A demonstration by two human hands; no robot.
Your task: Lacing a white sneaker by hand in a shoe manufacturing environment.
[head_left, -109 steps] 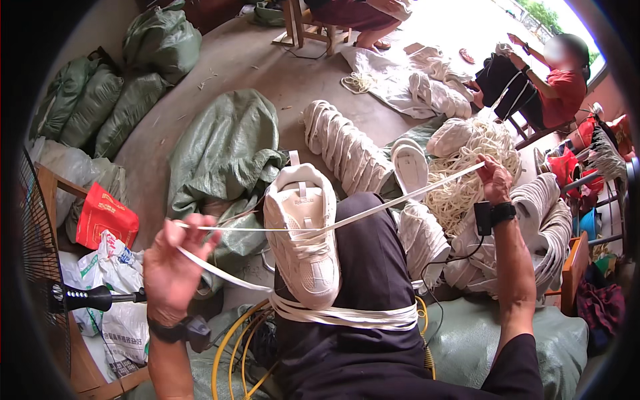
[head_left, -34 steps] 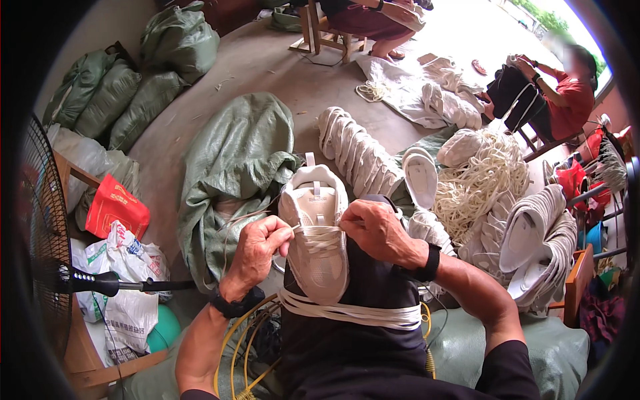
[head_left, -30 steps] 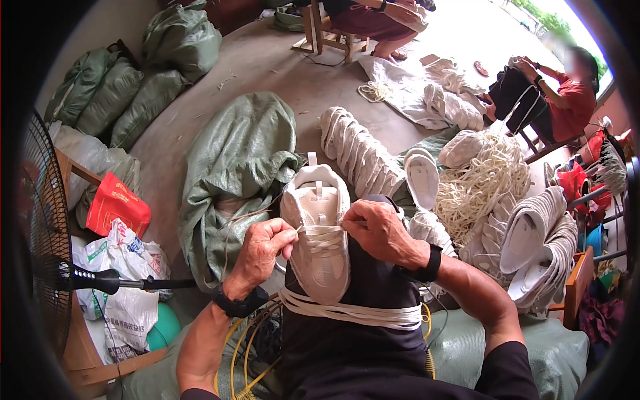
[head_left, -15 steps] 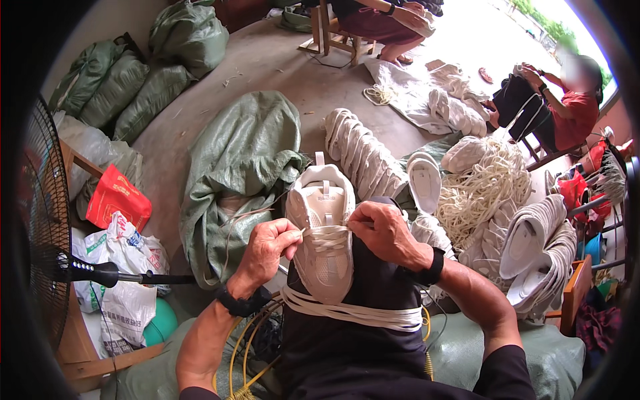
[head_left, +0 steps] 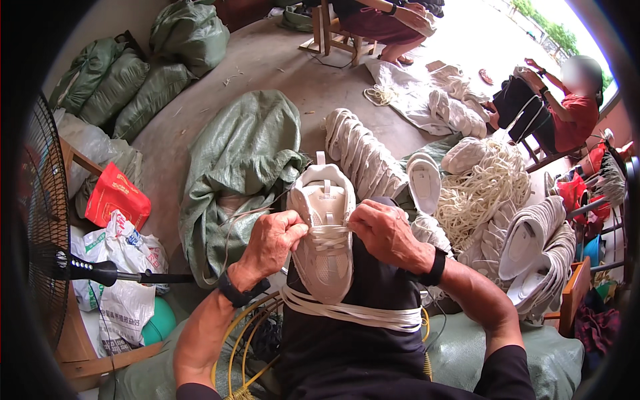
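A beige and white sneaker (head_left: 321, 267) rests on my dark-clad lap, toe toward me and heel loop pointing away. White shoelace (head_left: 331, 235) crosses the lower part of its tongue in a few rows. My left hand (head_left: 275, 239) is closed in a pinch at the shoe's left eyelet edge, on the lace's end, which the fingers mostly hide. On the other side, my right hand (head_left: 387, 232) pinches the lace where it comes out at the right edge. A bundle of loose white laces (head_left: 353, 316) lies across my lap just below the toe.
Stacked shoe uppers (head_left: 363, 150), a tangled lace pile (head_left: 490, 180) and more shoes (head_left: 537, 247) lie ahead and right. A green sack (head_left: 243, 173) stands ahead left; a black fan (head_left: 50, 233) is at far left. Two people sit farther off, one in a red shirt (head_left: 575, 120).
My left hand has moved slightly up and right against the shoe's edge, and the lace tip that showed in its fingers is now hidden. My right hand has barely shifted.
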